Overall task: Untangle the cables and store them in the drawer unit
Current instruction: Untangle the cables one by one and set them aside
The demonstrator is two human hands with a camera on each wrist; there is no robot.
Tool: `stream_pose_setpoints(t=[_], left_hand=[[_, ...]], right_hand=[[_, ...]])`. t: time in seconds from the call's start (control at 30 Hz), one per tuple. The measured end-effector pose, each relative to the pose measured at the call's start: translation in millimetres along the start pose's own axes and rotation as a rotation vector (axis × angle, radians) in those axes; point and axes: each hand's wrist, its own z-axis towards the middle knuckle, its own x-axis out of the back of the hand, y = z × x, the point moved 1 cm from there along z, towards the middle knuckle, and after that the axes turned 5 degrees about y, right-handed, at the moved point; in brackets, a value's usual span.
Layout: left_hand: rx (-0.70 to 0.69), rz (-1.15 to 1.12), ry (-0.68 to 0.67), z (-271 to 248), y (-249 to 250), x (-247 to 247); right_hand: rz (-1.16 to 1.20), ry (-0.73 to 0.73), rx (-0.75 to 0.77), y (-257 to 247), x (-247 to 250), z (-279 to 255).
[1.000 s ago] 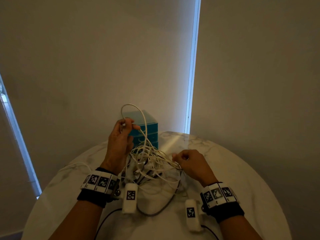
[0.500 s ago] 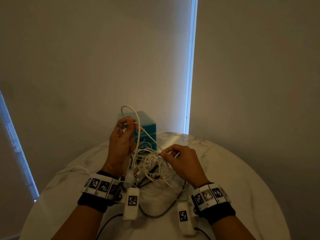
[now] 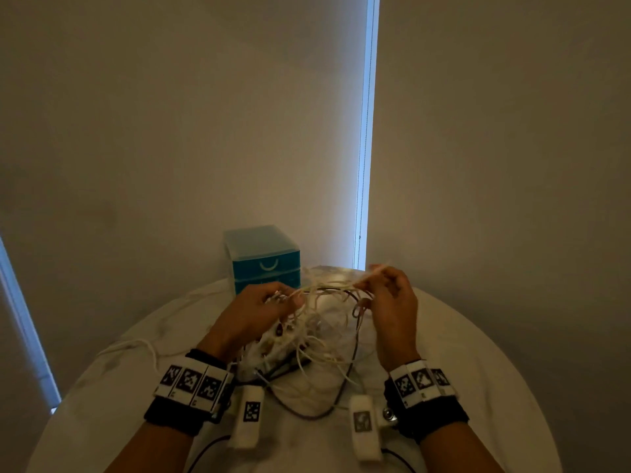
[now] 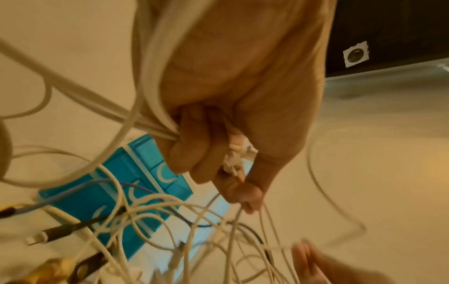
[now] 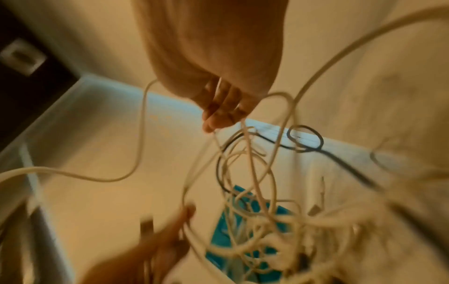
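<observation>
A tangle of white and dark cables (image 3: 300,339) hangs between my two hands above the round marble table (image 3: 478,353). My left hand (image 3: 269,302) grips a bunch of white cables (image 4: 150,123) in its curled fingers, with small white plugs against the palm. My right hand (image 3: 386,285) is raised to the right and pinches thin white strands (image 5: 218,90), drawn taut toward the left hand. The teal drawer unit (image 3: 264,257) stands at the table's far edge behind the hands, its drawers shut. A dark cable (image 5: 306,142) loops through the bundle.
A white cable (image 3: 136,346) trails off to the left on the table. A dark cable (image 3: 307,413) loops toward the near edge. Blinds and a wall stand close behind the table. White marker blocks hang from both wristbands.
My left hand has dropped from its raised loop to the bundle. My right hand has risen and moved right, pulling strands out of the tangle. The head view has tilted.
</observation>
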Motion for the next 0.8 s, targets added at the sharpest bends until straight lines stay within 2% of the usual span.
stream_pose_setpoints(t=[0.1, 0.17, 0.27, 0.33, 0.4, 0.5, 0.53, 0.63, 0.8], left_hand=[[0.109, -0.082, 0.203, 8, -11, 15], [0.166, -0.088, 0.278, 8, -14, 21], [0.204, -0.115, 0.301, 6, -13, 17], [0.127, -0.208, 0.305, 3, -4, 12], [-0.027, -0.247, 0.22, 1, 4, 5], [-0.125, -0.139, 0.063, -5, 11, -4], [-0.123, -0.097, 0.058, -5, 10, -7], [-0.112, -0.031, 0.16, -4, 6, -7], [-0.147, 0.013, 0.217, -4, 7, -5]], right_hand=[[0.184, 0.225, -0.051, -1, 21, 19], [0.286, 0.256, -0.081, -1, 30, 25], [0.321, 0.088, -0.076, -1, 22, 19], [0.298, -0.083, -0.042, -6, 9, 6], [0.232, -0.235, 0.004, -14, -2, -6], [0.127, -0.395, 0.061, -22, -13, -21], [0.099, -0.434, 0.081, -23, -16, -26], [0.028, -0.513, 0.127, -19, -25, -33], [0.028, -0.561, 0.106, -17, -31, -41]])
